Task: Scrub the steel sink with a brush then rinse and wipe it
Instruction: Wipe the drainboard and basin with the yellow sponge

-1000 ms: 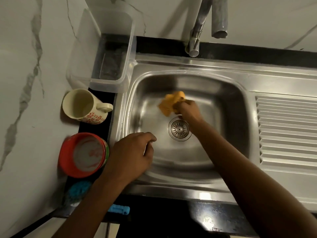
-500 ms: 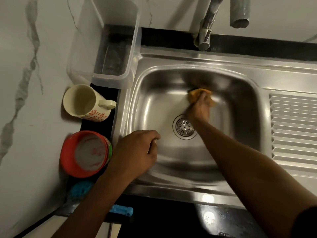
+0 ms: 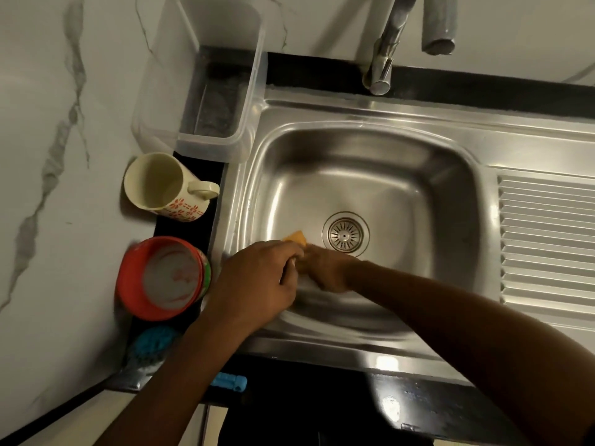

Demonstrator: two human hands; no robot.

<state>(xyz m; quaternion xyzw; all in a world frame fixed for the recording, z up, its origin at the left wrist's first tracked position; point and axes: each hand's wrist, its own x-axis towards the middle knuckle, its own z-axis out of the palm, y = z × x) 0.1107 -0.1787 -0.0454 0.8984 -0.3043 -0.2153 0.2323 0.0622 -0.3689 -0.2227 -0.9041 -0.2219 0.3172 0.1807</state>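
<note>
Swept from the far wall, the soft orange cloth [image 3: 296,238] is bunched in the right hand [image 3: 325,268] beside the drain [image 3: 345,234] of the steel sink [image 3: 402,188]; left hand [image 3: 257,281] curls at the rim, grip unclear.

- Reaches in from the lower left with the left arm, left hand [image 3: 257,281] knuckles-up, fingers curled under, fingertips against the right hand [image 3: 325,268].
- Stretches the right arm in from the lower right, wrist low, gripping an orange cloth [image 3: 297,238].
</note>
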